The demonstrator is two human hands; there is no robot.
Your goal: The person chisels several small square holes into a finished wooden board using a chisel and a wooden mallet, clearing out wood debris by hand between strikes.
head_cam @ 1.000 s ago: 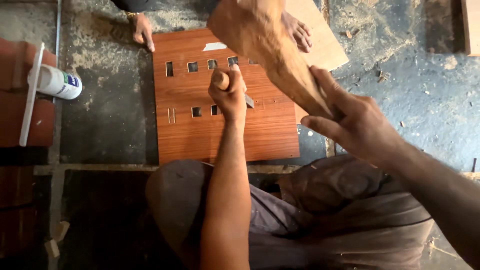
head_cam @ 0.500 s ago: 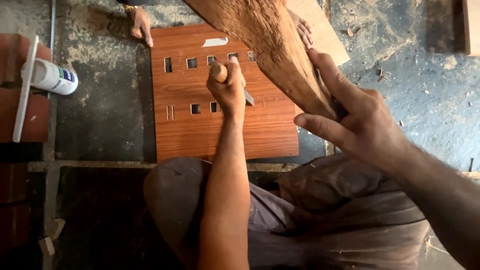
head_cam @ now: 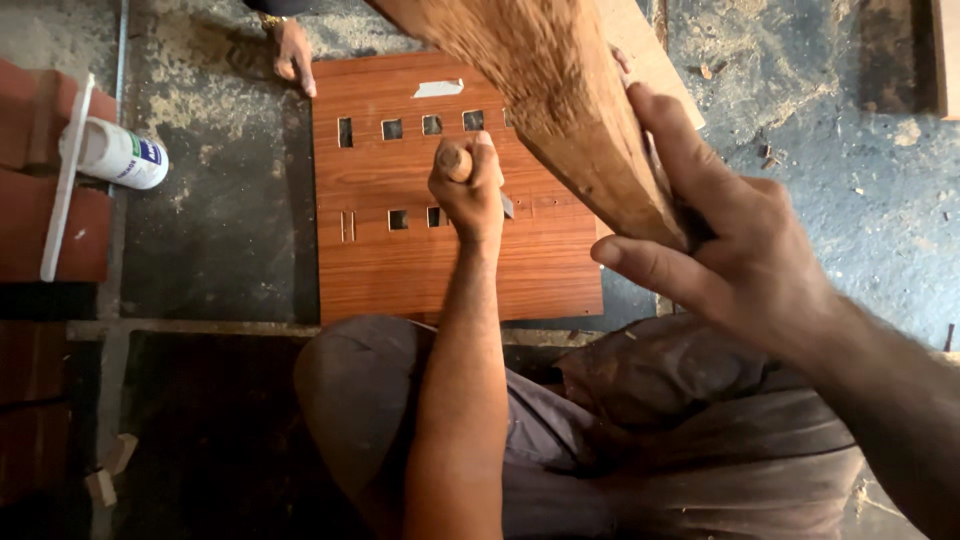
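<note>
Right hand [head_cam: 745, 260] shifts the wood block [head_cam: 560, 110] toward 12 o'clock, clamped; left hand [head_cam: 468, 185] grips the chisel [head_cam: 455, 160] upright on the panel [head_cam: 450, 260].

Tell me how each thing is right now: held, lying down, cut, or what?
Left hand: shut on chisel, held upright on the panel.
Right hand: shut on wooden block, raised and tilted.
Wood panel: flat on the floor, small rectangular holes cut through.
White bottle: lying on its side.
Another person's hand: resting at the panel's far corner.
</note>
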